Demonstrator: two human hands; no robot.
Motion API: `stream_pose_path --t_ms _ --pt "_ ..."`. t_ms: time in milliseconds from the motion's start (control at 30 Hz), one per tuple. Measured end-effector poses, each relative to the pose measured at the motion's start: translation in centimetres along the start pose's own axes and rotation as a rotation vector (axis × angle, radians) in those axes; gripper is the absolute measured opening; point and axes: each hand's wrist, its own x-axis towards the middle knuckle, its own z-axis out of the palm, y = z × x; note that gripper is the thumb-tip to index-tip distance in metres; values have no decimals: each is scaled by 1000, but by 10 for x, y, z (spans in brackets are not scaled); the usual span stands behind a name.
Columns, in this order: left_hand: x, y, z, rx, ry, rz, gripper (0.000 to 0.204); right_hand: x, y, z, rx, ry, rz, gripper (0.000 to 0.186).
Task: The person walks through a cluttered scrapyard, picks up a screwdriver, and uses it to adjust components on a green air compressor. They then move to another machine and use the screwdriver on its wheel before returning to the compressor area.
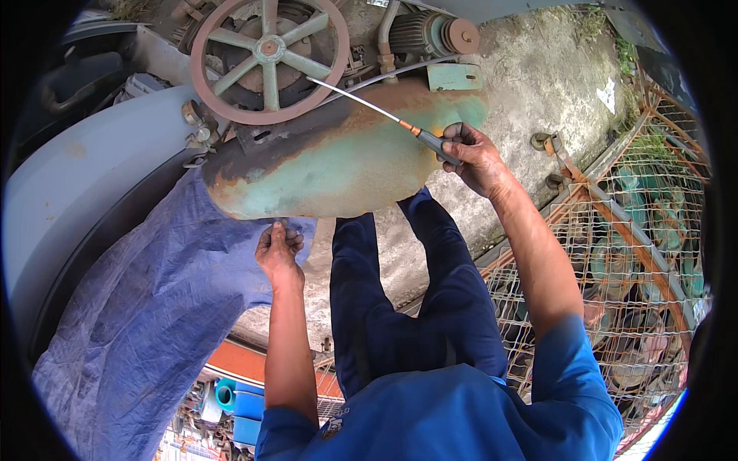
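My right hand [470, 157] is closed around the dark handle of a long thin tool [361, 100], likely a screwdriver, with an orange band and a pale shaft whose tip reaches the rim of a rusty pulley wheel [269, 48] with pale green spokes. Beneath the shaft lies a compressor tank [323, 177] with flaking green paint and rust. Just below the tank's lower left edge, my left hand [278, 253] has curled fingers; whether they grip anything small is hidden.
An electric motor [419, 34] and pipework top the tank. A grey rounded body [84, 177] and blue tarp [154, 284] fill the left. Concrete ground [538, 84] runs along the right, beside a rusty mesh cage [615, 300] of scrap. Blue containers [246, 407] sit below.
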Motion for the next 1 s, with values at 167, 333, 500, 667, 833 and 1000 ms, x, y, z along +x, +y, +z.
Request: stream_pose_path --t_ms 167,333,500,667,833,1000 --pt "-20 -39 -41 306 -95 -196 22 -75 61 11 -125 -11 154 30" --pt "-72 -29 -41 100 -502 -333 33 -124 121 40 -641 -208 160 28" --pt "-116 -31 -39 -92 -517 -318 36 -160 124 56 -697 -393 200 33" --pt "-173 -45 -30 -93 -507 -214 31 -189 94 45 -1053 -468 30 37" --pt "-241 -79 -9 -145 -505 -201 27 -218 56 34 -1313 -614 46 37" --pt "-267 -110 -40 -529 -278 -186 15 -242 26 19 -1506 -711 55 35"
